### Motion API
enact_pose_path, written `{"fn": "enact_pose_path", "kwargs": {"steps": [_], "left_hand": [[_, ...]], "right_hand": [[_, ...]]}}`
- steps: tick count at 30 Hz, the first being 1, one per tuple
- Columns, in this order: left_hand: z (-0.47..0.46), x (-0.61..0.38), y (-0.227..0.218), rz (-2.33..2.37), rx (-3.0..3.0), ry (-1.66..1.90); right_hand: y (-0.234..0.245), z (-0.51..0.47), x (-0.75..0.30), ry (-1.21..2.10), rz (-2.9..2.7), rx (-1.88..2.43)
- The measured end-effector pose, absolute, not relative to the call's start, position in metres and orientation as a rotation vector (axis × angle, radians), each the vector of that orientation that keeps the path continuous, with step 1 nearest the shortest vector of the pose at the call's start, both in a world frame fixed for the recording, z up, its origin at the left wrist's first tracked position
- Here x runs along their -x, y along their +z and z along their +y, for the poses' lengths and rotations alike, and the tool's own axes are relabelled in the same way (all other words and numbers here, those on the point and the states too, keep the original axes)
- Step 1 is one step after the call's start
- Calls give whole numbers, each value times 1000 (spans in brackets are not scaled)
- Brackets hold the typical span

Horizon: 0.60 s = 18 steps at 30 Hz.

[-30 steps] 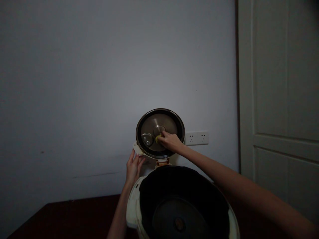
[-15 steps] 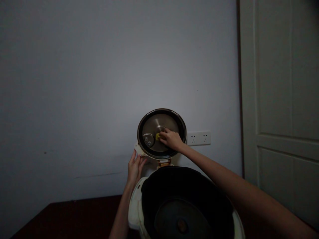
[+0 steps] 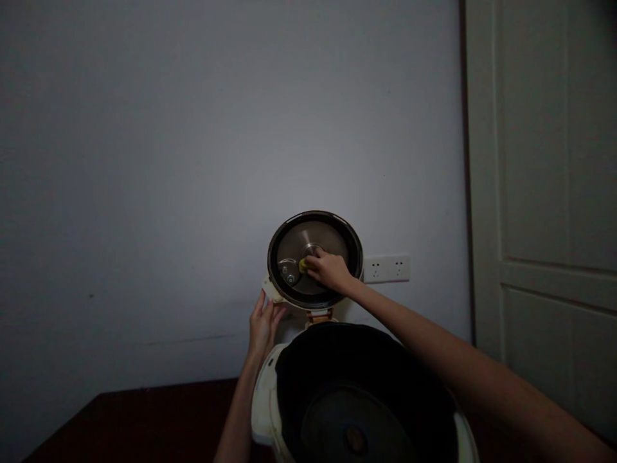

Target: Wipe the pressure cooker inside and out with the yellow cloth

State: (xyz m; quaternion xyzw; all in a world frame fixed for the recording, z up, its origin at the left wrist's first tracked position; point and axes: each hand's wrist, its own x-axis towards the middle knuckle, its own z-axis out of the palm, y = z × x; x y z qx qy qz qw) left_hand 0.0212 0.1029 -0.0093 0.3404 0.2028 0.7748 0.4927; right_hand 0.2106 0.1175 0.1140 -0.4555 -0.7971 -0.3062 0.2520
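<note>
A white electric pressure cooker (image 3: 263, 402) stands in front of me with its lid (image 3: 314, 222) raised on a hinge at the back. My right hand (image 3: 330, 270) pinches a small yellow sponge (image 3: 303, 265) and presses it to the lid's metal inner face, near the centre. Just left of the sponge are round valve fittings (image 3: 289, 273). At the lid's lower left, the fingers of my left hand (image 3: 261, 326) hold a white tab (image 3: 270, 289) on its rim. The dark inside of the cooker (image 3: 357, 411) shows a round spot at its bottom centre.
The cooker rests on a dark reddish-brown table (image 3: 159, 418) against a pale wall (image 3: 193, 161). A white double power socket (image 3: 387, 269) is on the wall right of the lid. Further right is a panelled door (image 3: 544, 193).
My right hand has shifted the sponge very slightly left and down across the lid's inner face. My left hand keeps its hold on the tab. The whole view has drifted a little.
</note>
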Motion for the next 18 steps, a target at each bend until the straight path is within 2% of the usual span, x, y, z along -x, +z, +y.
{"fn": "enact_pose_path", "kwargs": {"steps": [7, 14, 18], "left_hand": [[104, -21, -10, 491, -855, 1873], [101, -23, -5, 527, -806, 1877], [98, -24, -4, 528, -791, 1870]], "right_hand": [[149, 122, -209, -771, -1959, 1322], [105, 120, -221, -785, -2103, 1286], [123, 125, -228, -822, -2048, 1255]]}}
